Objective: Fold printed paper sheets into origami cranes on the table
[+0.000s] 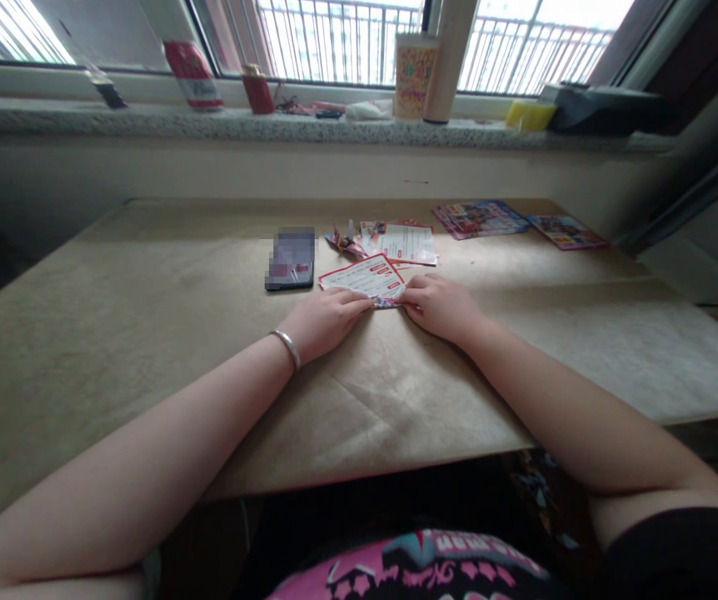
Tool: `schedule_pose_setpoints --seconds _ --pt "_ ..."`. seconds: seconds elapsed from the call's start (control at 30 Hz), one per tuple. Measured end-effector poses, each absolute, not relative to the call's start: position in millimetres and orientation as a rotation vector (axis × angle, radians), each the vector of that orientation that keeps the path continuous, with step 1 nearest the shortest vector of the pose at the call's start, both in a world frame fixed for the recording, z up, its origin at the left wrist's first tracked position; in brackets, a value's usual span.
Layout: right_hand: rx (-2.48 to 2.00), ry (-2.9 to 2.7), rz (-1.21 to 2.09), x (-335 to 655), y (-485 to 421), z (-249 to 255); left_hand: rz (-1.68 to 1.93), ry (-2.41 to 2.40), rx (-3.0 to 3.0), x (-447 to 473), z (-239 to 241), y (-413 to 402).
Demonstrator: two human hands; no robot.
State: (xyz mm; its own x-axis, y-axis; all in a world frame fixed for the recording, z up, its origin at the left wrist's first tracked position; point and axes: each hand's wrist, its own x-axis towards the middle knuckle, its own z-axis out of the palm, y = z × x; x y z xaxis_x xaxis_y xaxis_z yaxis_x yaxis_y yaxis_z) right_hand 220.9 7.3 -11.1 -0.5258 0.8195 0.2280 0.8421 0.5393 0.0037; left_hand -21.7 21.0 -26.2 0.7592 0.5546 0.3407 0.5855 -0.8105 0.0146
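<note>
A white sheet of printed paper (368, 275) with red edging lies on the table in front of me, its near edge folded over into a narrow strip. My left hand (331, 315) presses on the left part of that fold, fingers together on the paper. At the fold's right end, my right hand (437, 304) pinches the paper between thumb and fingers. A phone (291, 260), partly blurred out, lies left of the sheet. Just beyond the sheet is a small folded paper piece (346, 242), beside more printed sheets (406, 242).
Glossy colourful leaflets (482, 218) lie at the back right, with another leaflet (566, 232) beside them. The table (147, 333) meets a wall below a stone windowsill (334, 127). On the sill stand a red can (193, 77), a patterned cup (414, 77) and a yellow block (530, 115).
</note>
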Motion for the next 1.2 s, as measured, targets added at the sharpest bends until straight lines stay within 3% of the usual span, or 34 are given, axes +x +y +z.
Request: schedule_pose_setpoints --seconds 1.2 --pt "-1.459 -2.568 -0.218 219 4 -7 -0.234 -1.130 -2.745 -11 -15 9"
